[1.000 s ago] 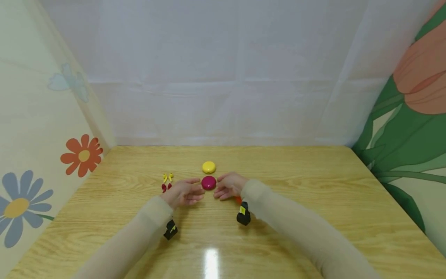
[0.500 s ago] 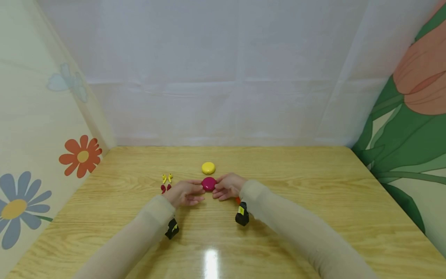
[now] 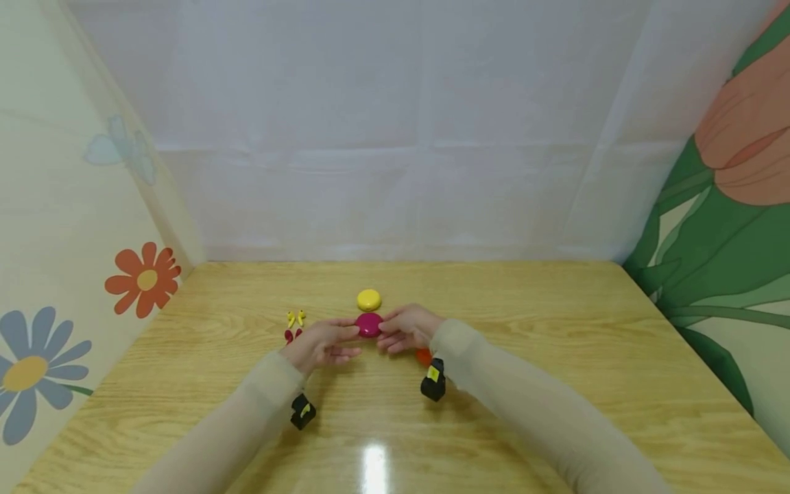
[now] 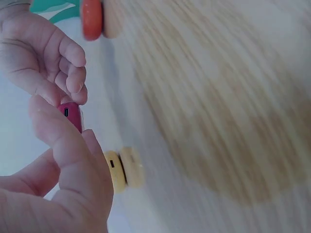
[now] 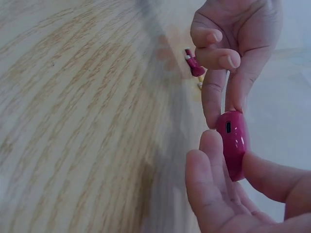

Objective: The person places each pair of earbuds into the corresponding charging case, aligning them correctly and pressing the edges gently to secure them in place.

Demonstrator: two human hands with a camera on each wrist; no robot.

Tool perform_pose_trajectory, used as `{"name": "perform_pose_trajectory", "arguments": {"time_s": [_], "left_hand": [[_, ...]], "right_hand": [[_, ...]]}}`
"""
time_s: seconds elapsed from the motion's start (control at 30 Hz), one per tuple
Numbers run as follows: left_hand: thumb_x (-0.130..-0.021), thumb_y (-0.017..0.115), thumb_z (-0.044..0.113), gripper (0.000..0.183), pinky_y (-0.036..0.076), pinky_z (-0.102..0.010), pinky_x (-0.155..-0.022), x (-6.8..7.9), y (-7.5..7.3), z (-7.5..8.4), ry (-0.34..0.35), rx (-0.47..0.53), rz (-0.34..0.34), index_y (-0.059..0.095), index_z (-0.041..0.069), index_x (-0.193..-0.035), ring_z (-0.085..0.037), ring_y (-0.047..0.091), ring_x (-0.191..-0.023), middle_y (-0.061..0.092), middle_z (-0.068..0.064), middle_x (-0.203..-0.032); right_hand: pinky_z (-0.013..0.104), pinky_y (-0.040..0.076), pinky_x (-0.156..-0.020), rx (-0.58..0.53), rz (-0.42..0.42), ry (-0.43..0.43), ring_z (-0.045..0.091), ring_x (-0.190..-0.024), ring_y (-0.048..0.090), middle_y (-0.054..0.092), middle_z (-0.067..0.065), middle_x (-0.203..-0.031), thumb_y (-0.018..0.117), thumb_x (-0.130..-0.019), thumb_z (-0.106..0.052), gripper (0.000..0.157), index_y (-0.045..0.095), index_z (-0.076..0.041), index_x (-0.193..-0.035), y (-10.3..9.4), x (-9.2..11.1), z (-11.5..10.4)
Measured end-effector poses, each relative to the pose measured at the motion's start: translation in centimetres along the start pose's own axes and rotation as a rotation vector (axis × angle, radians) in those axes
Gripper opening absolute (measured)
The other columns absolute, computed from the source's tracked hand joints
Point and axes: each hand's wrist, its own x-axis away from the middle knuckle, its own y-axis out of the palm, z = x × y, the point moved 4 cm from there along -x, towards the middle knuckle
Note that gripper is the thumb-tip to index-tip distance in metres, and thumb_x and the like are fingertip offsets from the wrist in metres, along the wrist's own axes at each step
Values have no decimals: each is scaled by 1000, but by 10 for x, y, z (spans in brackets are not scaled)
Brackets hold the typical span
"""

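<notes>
A round, glossy magenta earbud case (image 3: 369, 325) is held between both hands in the head view. My left hand (image 3: 322, 343) pinches its left edge between thumb and fingers, and my right hand (image 3: 409, 329) pinches the right edge. In the right wrist view the case (image 5: 238, 143) stands edge-on, its charging port showing, with the right thumb on one face and fingertips on the other. Just behind it sits a yellow earbud case (image 3: 369, 299). A pair of magenta earbuds (image 3: 289, 336) lies beside the left hand, partly covered by it.
Two yellow earbuds (image 3: 296, 318) lie behind the magenta pair on the wooden table (image 3: 531, 309). An orange case (image 3: 424, 356) is partly hidden by the right wrist. A white cloth (image 3: 395, 137) hangs behind the table, with flower-patterned panels at both sides.
Both hands have closed in on the magenta case from its sides and now pinch it; one second ago their fingertips stood beside it. The yellow case and earbuds have stayed in place.
</notes>
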Motion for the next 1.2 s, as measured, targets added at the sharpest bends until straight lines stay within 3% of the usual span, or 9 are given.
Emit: {"name": "perform_pose_trajectory", "arguments": {"time_s": [0.27, 0.53, 0.87, 1.2], "left_hand": [[-101, 53, 12, 44, 50, -20, -55, 7, 2, 1, 38, -13, -28, 41, 2, -142, -12, 65, -65, 59, -19, -130], [-101, 54, 13, 46, 50, -20, -54, 20, 9, 2, 81, 8, -40, 40, 1, -142, -11, 66, -61, 58, -19, -131], [-99, 57, 16, 42, 52, -22, -54, 33, 16, -1, 145, -20, -5, 47, 3, -138, -12, 66, -58, 63, -18, -124], [-98, 60, 14, 39, 52, -21, -51, 40, 23, -1, 206, -34, 35, 53, 6, -135, -14, 67, -59, 64, -18, -122]], "right_hand": [[34, 57, -71, -2, -32, -42, 18, -67, 66, 69, 18, -89, 59, -96, -2, 19, 56, 3, -114, -2, 11, -5], [34, 57, -72, 5, -77, -90, 18, -69, 66, 68, 12, -82, 57, -96, -1, 18, 56, 5, -113, -6, 22, -7], [38, 56, -78, 43, -50, -142, 23, -78, 70, 69, 25, -100, 62, -94, -1, 17, 60, 8, -108, -10, 33, -4], [38, 56, -80, 53, -66, -158, 20, -76, 69, 68, 25, -103, 62, -94, -3, 23, 60, 10, -114, -13, 45, -3]]}}
